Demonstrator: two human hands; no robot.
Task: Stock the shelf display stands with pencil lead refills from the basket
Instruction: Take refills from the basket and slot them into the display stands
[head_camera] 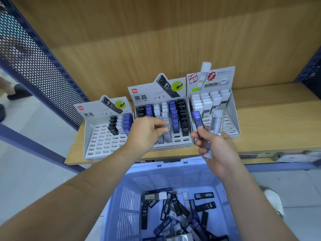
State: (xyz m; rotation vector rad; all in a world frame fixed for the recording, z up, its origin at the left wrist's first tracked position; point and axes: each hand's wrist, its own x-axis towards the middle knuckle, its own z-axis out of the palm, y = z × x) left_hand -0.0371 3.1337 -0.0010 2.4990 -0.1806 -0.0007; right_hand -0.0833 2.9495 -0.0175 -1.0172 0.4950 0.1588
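While the right hand (215, 146) grips several refills (198, 120), the left hand (147, 131) pinches a clear refill (167, 130), arm outstretched

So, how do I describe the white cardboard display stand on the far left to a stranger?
On the wooden shelf, behind the pale blue plastic basket, three white cardboard display stands sit in a row. Take the leftmost stand. Unlike the fuller middle stand and right stand, most of its slots are empty, with only three rows of black, white and blue cases at the back right.
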